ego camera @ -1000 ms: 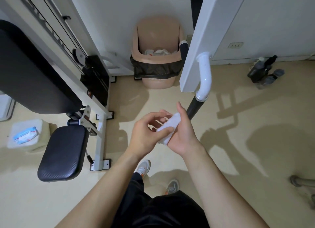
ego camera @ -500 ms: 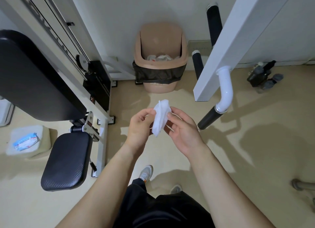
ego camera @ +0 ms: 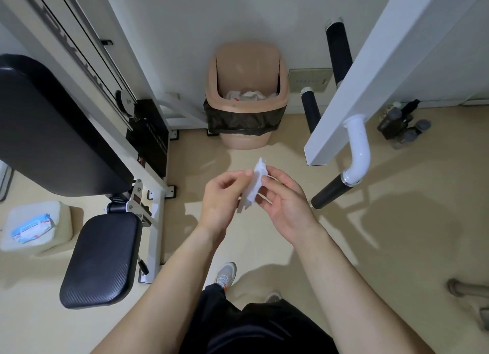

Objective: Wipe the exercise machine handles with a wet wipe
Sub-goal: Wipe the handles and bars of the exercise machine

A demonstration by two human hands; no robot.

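A crumpled white wet wipe [ego camera: 254, 187] is pinched upright between my left hand [ego camera: 225, 198] and my right hand [ego camera: 284, 202], in the middle of the view above the floor. Fingertips of both hands touch it. To the right, a white machine arm [ego camera: 357, 70] carries a curved white tube ending in a black handle grip [ego camera: 332, 192], apart from my right hand. Two more black grips [ego camera: 310, 110] [ego camera: 339, 49] stick up behind the arm.
A tan bin [ego camera: 247, 96] with a black liner and white rubbish stands against the wall ahead. The machine's black backrest [ego camera: 53, 131] and seat pad [ego camera: 102, 258] are on the left. A wipes pack [ego camera: 30, 228] lies on a white container. Bottles [ego camera: 402, 126] stand at right.
The wipe came out from between my closed palms and now stands upright, pinched by the fingertips of both hands. The view has tilted, so the bin and handles sit lower.
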